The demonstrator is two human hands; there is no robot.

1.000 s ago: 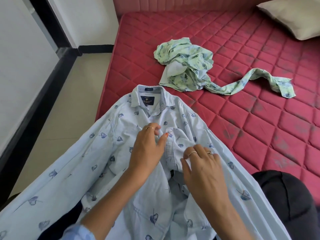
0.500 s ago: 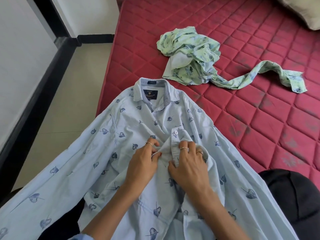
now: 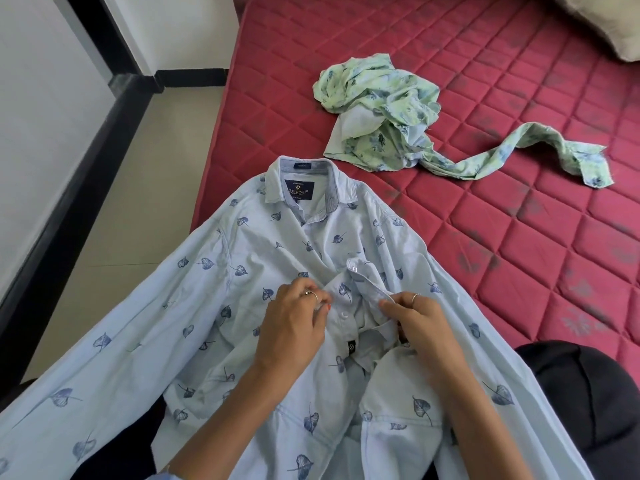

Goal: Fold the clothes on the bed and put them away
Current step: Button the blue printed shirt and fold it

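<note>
Pale blue cotton printed with dark blue leaves fills the near part of the head view: a collared shirt [image 3: 277,258] lies front-up across the near left corner of the bed [image 3: 519,237], its collar pointing toward the far edge, its left sleeve hanging out past the bed's left edge over the floor [image 3: 138,168]. The left hand [image 3: 289,327] pinches the button placket at mid-chest, fingers curled on the cloth just beside a white button. The right hand [image 3: 420,327] pinches the opposite front edge, thumb and forefinger closed on the fabric; the two hands are near each other but apart. Farther along the red quilted mattress, toward its middle, a crumpled green floral garment [image 3: 381,112] lies in a heap, one long strip trailing to the right. A pillow [image 3: 609,19] sits at the far right corner. A dark rounded object [image 3: 588,393] rests at the near right edge.
</note>
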